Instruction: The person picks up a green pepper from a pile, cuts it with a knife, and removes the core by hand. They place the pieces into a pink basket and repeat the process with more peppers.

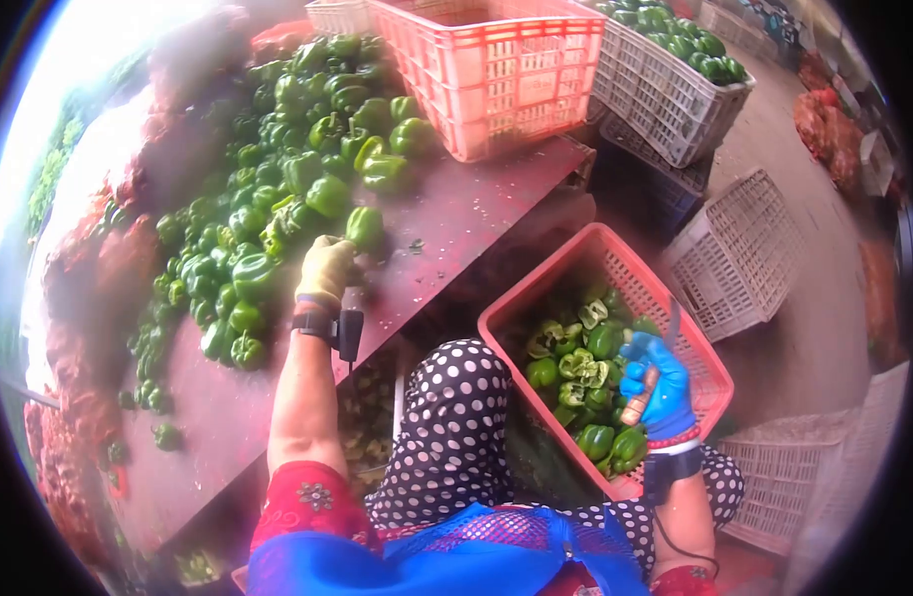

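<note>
My left hand (327,268), in a pale yellow glove, is at the table with its fingers closed against a green pepper (365,228) near the edge of the pile. Whether the fingers grip that pepper is hard to tell. In a blue glove, my right hand (660,382) is wrapped round the wooden handle of a knife (640,395), over a red basket (595,230). Inside that basket lie several green peppers (605,340), some cut open with pale insides showing. Many whole green peppers (253,273) are heaped on the red table (456,214).
At the table's back stands a red crate (511,74). Behind it to the right, a grey crate (665,94) holds peppers. An empty pale crate (739,253) rests tilted on the floor. More pale crates (784,477) are at lower right. Red sacks (829,139) lie farther back.
</note>
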The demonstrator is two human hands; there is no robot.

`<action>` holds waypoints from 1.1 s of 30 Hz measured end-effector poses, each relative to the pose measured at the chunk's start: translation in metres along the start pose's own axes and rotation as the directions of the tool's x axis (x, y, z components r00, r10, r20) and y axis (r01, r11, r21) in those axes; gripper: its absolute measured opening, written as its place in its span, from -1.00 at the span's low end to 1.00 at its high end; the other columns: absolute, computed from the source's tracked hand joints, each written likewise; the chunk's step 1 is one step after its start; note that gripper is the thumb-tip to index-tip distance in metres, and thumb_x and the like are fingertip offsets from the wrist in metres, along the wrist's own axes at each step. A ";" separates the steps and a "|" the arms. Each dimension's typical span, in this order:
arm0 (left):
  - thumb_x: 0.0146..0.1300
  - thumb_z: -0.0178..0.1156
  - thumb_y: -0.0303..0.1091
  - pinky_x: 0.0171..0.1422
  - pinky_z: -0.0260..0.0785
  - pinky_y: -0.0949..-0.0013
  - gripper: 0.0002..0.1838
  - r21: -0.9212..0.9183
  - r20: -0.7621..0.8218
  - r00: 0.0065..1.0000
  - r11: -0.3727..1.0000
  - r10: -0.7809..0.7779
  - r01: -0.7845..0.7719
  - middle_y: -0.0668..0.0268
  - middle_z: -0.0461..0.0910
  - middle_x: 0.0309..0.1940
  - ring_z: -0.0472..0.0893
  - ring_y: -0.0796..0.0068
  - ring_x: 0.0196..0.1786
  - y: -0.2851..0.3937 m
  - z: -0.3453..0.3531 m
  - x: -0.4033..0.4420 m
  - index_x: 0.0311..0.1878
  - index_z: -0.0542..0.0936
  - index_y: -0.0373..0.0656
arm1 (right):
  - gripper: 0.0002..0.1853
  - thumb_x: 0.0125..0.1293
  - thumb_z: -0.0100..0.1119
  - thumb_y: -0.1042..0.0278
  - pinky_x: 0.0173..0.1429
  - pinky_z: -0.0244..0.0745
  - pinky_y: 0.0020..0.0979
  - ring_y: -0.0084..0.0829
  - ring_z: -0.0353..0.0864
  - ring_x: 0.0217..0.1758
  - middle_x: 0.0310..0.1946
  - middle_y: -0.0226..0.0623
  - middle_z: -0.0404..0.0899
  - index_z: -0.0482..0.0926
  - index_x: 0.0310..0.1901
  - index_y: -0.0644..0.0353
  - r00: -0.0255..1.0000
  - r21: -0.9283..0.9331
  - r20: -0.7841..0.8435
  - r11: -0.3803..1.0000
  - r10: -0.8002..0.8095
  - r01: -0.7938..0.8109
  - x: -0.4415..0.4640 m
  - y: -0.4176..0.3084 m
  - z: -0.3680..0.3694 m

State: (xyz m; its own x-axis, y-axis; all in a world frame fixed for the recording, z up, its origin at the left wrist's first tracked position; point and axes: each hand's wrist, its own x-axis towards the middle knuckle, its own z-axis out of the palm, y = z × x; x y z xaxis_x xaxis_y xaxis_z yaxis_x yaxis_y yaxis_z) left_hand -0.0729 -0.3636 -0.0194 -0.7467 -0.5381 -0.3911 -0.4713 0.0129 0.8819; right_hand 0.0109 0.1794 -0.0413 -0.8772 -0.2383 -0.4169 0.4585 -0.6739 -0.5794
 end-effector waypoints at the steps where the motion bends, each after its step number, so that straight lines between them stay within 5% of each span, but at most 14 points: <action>1: 0.34 0.23 -0.38 -0.18 0.65 0.20 -0.71 0.182 0.024 0.998 0.982 0.050 -0.053 0.14 0.68 -0.24 0.68 0.37 -0.39 0.011 0.017 -0.012 0.08 0.57 -0.26 | -0.68 0.54 0.20 0.15 -0.35 0.53 -0.46 -0.54 0.62 -0.32 -0.12 -0.25 0.71 0.62 0.14 0.18 1.000 -0.089 0.011 0.996 -0.010 0.011 -0.001 0.002 0.006; 3: 0.31 0.17 -0.30 0.11 0.59 0.21 -0.70 0.710 0.097 0.961 0.659 0.258 -0.249 -0.01 0.74 -0.12 0.77 0.17 -0.07 -0.023 0.042 0.013 0.00 0.71 -0.24 | -0.66 0.56 0.18 0.13 -0.33 0.56 -0.48 -0.56 0.62 -0.32 -0.11 -0.28 0.69 0.60 0.16 0.19 0.999 -0.227 0.042 0.973 -0.020 0.029 -0.004 0.009 0.016; 4: 0.30 0.17 -0.30 0.18 0.58 0.18 -0.67 0.854 -0.001 0.948 0.494 0.318 -0.165 -0.03 0.74 -0.08 0.76 0.11 0.01 0.003 0.062 -0.021 0.02 0.73 -0.24 | -0.65 0.56 0.18 0.13 -0.32 0.56 -0.49 -0.56 0.61 -0.32 -0.11 -0.29 0.68 0.59 0.17 0.20 0.999 -0.277 0.042 0.960 -0.012 0.023 -0.002 0.012 0.016; 7: 0.28 0.24 -0.19 0.34 0.50 0.13 -0.49 0.948 0.200 0.950 0.199 0.238 -0.250 -0.10 0.67 0.08 0.67 -0.02 0.22 0.034 0.066 -0.032 0.24 0.63 -0.27 | -0.62 0.56 0.17 0.13 -0.31 0.57 -0.50 -0.57 0.62 -0.31 -0.12 -0.29 0.68 0.56 0.20 0.24 1.000 -0.341 0.014 0.940 -0.014 0.018 -0.017 0.007 0.023; 10: 0.22 0.32 -0.05 0.41 0.46 0.12 -0.25 0.815 -0.109 0.920 0.564 0.376 -0.134 -0.15 0.55 0.26 0.60 -0.10 0.30 0.058 0.088 -0.040 0.43 0.47 -0.22 | -0.63 0.55 0.18 0.12 -0.32 0.56 -0.50 -0.57 0.62 -0.31 -0.12 -0.27 0.68 0.57 0.15 0.25 0.998 -0.352 -0.036 0.936 -0.043 0.028 -0.026 0.000 0.016; 14: 0.16 0.37 -0.03 0.41 0.44 0.12 -0.15 0.649 0.149 0.880 0.627 0.451 -0.431 -0.18 0.47 0.37 0.56 -0.11 0.35 0.074 0.115 -0.007 0.52 0.38 -0.10 | -0.67 0.53 0.21 0.17 -0.31 0.57 -0.50 -0.57 0.62 -0.31 -0.13 -0.26 0.69 0.58 0.11 0.25 0.991 -0.265 -0.126 0.964 -0.035 0.000 -0.019 -0.006 0.005; 18: 0.12 0.38 -0.14 0.29 0.51 0.09 -0.30 0.699 0.177 0.878 0.571 0.445 -0.431 -0.11 0.70 0.07 0.69 -0.18 0.13 0.078 0.147 0.012 0.35 0.51 -0.13 | -0.68 0.53 0.22 0.17 -0.32 0.58 -0.49 -0.56 0.64 -0.31 -0.15 -0.29 0.70 0.58 0.12 0.21 0.990 -0.241 -0.142 0.969 0.008 -0.043 -0.005 0.001 -0.002; 19: 0.14 0.41 -0.13 0.08 0.61 0.12 -0.39 0.735 0.205 0.830 0.478 0.520 -0.481 0.03 0.75 -0.07 0.75 -0.01 -0.07 0.078 0.149 0.016 0.23 0.57 -0.19 | -0.69 0.53 0.23 0.18 -0.32 0.58 -0.49 -0.56 0.64 -0.32 -0.15 -0.30 0.70 0.58 0.13 0.20 0.989 -0.274 -0.145 0.961 0.004 -0.044 -0.002 0.004 0.000; 22: 0.16 0.43 -0.14 -0.11 0.63 0.24 -0.44 0.381 0.298 0.914 0.843 0.276 -0.379 0.20 0.73 -0.13 0.73 0.30 -0.18 0.097 0.151 -0.019 0.18 0.58 -0.23 | -0.67 0.50 0.28 0.25 -0.36 0.57 -0.51 -0.56 0.65 -0.35 -0.18 -0.33 0.69 0.57 0.18 0.19 0.992 -0.350 -0.130 0.936 -0.007 -0.039 -0.003 0.006 0.021; 23: 0.15 0.45 -0.15 -0.25 0.62 0.39 -0.35 0.236 0.385 0.887 0.902 0.256 -0.363 0.36 0.66 -0.19 0.66 0.54 -0.23 0.099 0.153 -0.036 0.28 0.55 -0.21 | -0.66 0.49 0.29 0.28 -0.37 0.57 -0.51 -0.57 0.64 -0.37 -0.19 -0.33 0.69 0.56 0.21 0.20 0.996 -0.387 -0.090 0.922 -0.029 -0.008 0.001 0.009 0.022; 26: 0.37 0.35 -0.19 -0.14 0.59 0.38 -0.53 -0.001 0.697 0.695 0.969 0.177 -0.245 0.34 0.67 -0.17 0.65 0.52 -0.21 0.104 0.169 -0.110 0.25 0.55 -0.22 | -0.51 0.47 0.32 0.33 -0.36 0.57 -0.50 -0.58 0.62 -0.39 -0.22 -0.39 0.67 0.47 0.36 0.17 0.995 -0.357 0.026 0.929 -0.097 0.100 -0.002 0.011 0.039; 29: 0.51 0.19 -0.15 0.10 0.56 0.29 -0.59 -0.114 0.857 0.514 0.989 0.051 0.092 0.28 0.67 0.03 0.66 0.42 0.01 0.089 0.200 -0.179 0.24 0.56 -0.23 | -0.17 0.37 0.45 0.31 -0.16 0.61 -0.51 -0.57 0.67 -0.21 0.24 -0.22 0.54 0.21 0.58 0.11 0.949 -0.399 0.173 0.862 -0.264 0.312 -0.009 0.013 0.055; 32: 0.56 0.14 -0.06 0.15 0.56 0.34 -0.53 -0.042 0.945 0.317 0.931 -0.081 0.363 0.30 0.65 0.06 0.66 0.40 0.10 0.062 0.224 -0.222 0.29 0.56 -0.23 | 0.02 0.27 0.55 0.26 0.21 0.54 -0.46 -0.51 0.56 0.21 0.50 -0.15 0.31 0.09 0.65 0.10 0.732 -0.581 0.370 0.472 -0.572 0.663 -0.004 0.012 0.048; 33: 0.56 0.14 0.00 0.13 0.56 0.34 -0.48 -0.061 0.947 0.322 0.987 0.010 0.148 0.30 0.65 0.04 0.66 0.40 0.04 0.060 0.224 -0.235 0.32 0.54 -0.23 | 0.03 0.26 0.56 0.24 0.33 0.48 -0.43 -0.49 0.48 0.35 0.51 -0.15 0.29 0.09 0.65 0.11 0.676 -0.594 0.392 0.390 -0.624 0.704 -0.004 0.010 0.045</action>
State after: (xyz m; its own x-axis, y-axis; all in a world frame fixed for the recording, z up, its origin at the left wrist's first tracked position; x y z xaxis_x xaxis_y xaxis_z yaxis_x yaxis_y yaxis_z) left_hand -0.0307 -0.0474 0.0664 -0.6897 0.6244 -0.3666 -0.5474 -0.1181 0.8285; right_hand 0.0120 0.1422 -0.0138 -0.9351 -0.0150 0.3540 -0.3538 -0.0147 -0.9352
